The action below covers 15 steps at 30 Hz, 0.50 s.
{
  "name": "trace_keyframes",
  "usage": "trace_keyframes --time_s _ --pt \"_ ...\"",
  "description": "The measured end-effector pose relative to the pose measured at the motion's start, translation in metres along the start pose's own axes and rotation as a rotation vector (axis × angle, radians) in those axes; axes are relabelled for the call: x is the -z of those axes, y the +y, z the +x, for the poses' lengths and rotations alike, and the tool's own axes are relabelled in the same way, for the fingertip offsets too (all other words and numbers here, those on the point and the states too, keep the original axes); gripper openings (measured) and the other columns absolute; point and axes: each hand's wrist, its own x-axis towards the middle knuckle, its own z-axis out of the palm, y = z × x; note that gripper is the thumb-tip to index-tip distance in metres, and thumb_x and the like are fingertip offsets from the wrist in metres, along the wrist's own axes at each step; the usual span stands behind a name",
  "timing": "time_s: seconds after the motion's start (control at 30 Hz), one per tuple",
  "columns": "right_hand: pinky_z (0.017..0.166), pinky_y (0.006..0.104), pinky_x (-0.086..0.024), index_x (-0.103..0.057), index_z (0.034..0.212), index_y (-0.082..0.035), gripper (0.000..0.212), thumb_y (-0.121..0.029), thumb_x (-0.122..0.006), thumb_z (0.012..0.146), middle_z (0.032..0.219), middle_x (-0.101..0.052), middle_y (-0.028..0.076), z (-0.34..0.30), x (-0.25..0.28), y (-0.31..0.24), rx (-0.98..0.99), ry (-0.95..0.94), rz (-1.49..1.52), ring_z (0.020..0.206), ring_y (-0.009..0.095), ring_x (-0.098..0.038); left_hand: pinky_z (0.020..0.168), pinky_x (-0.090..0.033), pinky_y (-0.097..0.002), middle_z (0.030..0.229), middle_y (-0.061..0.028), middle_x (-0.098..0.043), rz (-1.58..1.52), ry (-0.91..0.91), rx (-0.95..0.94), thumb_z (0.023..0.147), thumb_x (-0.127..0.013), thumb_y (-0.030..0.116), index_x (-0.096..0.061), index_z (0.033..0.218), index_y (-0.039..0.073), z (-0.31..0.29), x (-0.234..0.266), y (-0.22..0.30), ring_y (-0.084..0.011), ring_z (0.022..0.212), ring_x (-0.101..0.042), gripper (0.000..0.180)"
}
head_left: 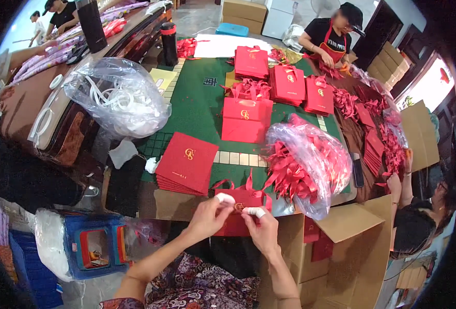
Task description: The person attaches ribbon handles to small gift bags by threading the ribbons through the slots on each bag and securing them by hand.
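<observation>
At the table's near edge lies a red paper gift bag (231,197) with ribbon loops and a gold emblem. Over its lower part my left hand (210,219) and my right hand (262,229) face each other, a small gap apart. Each has white tape round a finger, and the thumb and fingertips are pinched together. Whatever is between the fingertips is too small to make out. Left of the bag lies a stack of flat red bags (187,160). To its right, a clear plastic sack (313,167) holds many red ribbons.
Stacked red gift bags (289,82) stand farther back on the green table (197,103). A clear sack of white cord (122,98) sits at the left. An open cardboard box (341,257) is at my right. A co-worker (336,38) handles ribbons across the table; another person (418,221) is at right.
</observation>
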Motion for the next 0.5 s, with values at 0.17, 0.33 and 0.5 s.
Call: trace_keyframes --time_s 0.17,0.33,0.5 --pt "0.073 0.0346 -0.054 -0.068 0.096 -0.001 0.01 -0.006 -0.071 0.088 0.09 -0.071 0.015 0.012 -0.015 0.003 -0.096 0.081 -0.071 0.082 0.027 -0.07 0.088 -0.048 -0.0449 0.106 -0.0183 -0.06 0.882 0.263 -0.408 0.085 -0.065 0.004 -0.062 0.112 -0.002 0.018 0.008 0.006 -0.038 0.1 -0.055 0.028" --pt "0.073 0.0368 -0.055 -0.068 0.1 -0.002 0.014 -0.006 -0.07 0.086 0.091 -0.071 0.015 0.017 -0.034 0.014 -0.129 0.093 -0.091 0.082 0.03 -0.07 0.081 -0.049 -0.0419 0.101 -0.0144 -0.058 1.094 0.192 -0.393 0.083 -0.065 0.011 -0.065 0.104 -0.003 0.023 0.003 -0.004 -0.0318 0.098 -0.054 0.025" --pt "0.074 0.0353 -0.055 -0.07 0.098 -0.002 0.014 -0.007 -0.072 0.085 0.093 -0.071 0.015 0.013 -0.032 0.017 -0.152 0.088 -0.069 0.081 0.028 -0.07 0.085 -0.048 -0.0417 0.105 -0.0139 -0.059 1.003 0.205 -0.464 0.078 -0.071 0.006 -0.066 0.102 -0.001 0.021 0.001 -0.001 -0.0331 0.098 -0.054 0.025"
